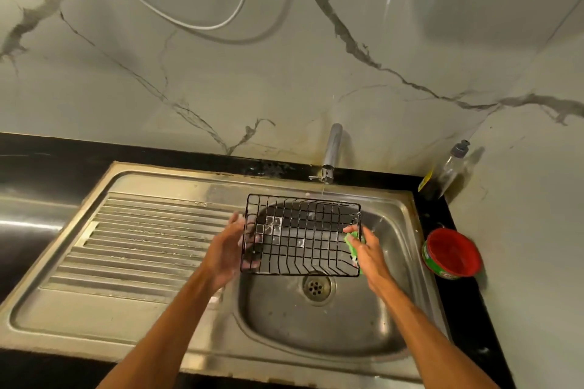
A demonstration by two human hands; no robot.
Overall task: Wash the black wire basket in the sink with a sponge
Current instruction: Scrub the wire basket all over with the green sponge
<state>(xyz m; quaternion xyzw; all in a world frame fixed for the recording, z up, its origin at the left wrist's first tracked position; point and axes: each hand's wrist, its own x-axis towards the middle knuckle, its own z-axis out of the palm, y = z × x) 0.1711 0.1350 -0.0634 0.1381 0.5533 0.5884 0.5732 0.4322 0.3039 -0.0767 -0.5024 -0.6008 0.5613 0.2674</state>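
I'm holding the basket point(301, 235) tilted above the sink point(316, 325) bowl, just over the drain point(317, 286), with its open side facing me. My left hand point(226, 249) is gripping its left end, fingers wrapping around the wires. My right hand point(368, 249) is curling around the green sponge point(353, 241) and pressing it against the basket's right end. The tap point(331, 151) is running a thin stream by the basket's far right corner. A red tub point(453, 253) and a bottle point(448, 167) are sitting on the counter to the right.
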